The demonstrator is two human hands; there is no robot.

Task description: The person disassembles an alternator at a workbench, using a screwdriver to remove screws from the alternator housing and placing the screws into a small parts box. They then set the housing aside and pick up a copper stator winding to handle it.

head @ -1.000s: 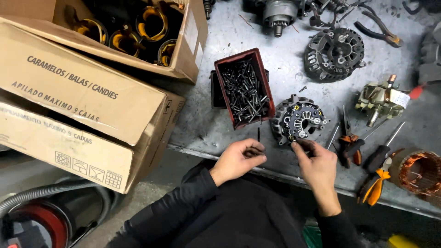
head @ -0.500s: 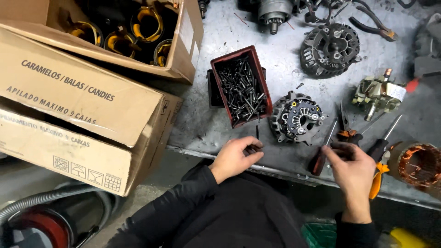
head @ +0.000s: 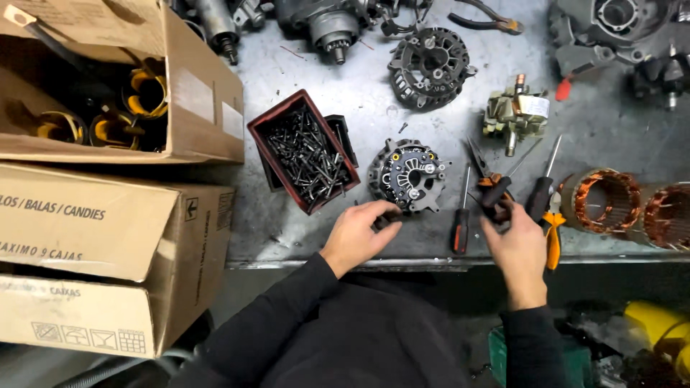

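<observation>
Alternator end housing sits on bench with internals exposed, apparently mid-teardown; left hand, grip pinching a small dark part at its near edge; right hand, grip wrapped on black-and-orange pliers; screw tray beside.

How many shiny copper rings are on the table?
2. One copper coil ring lies right of the screwdrivers; another sits beside it at the frame's right edge, partly cut off. More may lie out of view.

Grey metal bench. Dark red tray of dark screws. Brown cardboard boxes at the bench's left edge. Orange-handled pliers and copper-coloured windings near the right edge. Black sleeves.
</observation>
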